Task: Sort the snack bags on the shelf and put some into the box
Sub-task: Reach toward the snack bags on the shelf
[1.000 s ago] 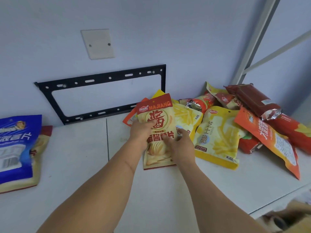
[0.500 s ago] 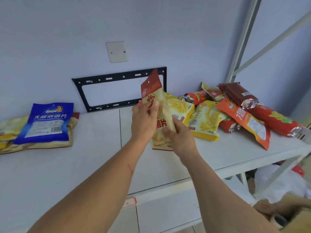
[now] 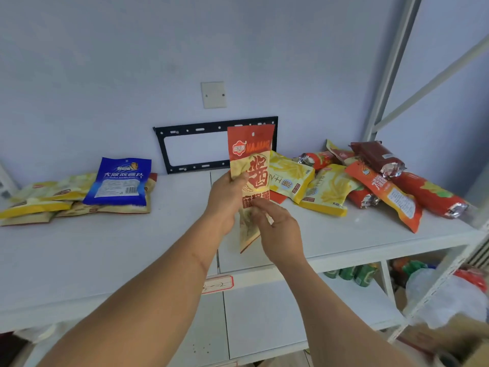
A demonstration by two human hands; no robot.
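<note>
At left on the shelf (image 3: pixel 158 250) lies a sorted stack (image 3: pixel 79 197). At centre, left hand (image 3: pixel 225 197) and right hand (image 3: pixel 277 229) pinch a red-topped chip bag (image 3: pixel 251 160) upright. The right-hand pile (image 3: pixel 357 181) seems unsorted; nothing boxed visibly.

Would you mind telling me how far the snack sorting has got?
Partly sorted: a stack of yellow bags topped by a blue bag lies at the shelf's left. Both the left hand and right hand hold a red-and-cream MAJIANG chip bag. The mixed pile remains; no boxing visible.
</note>
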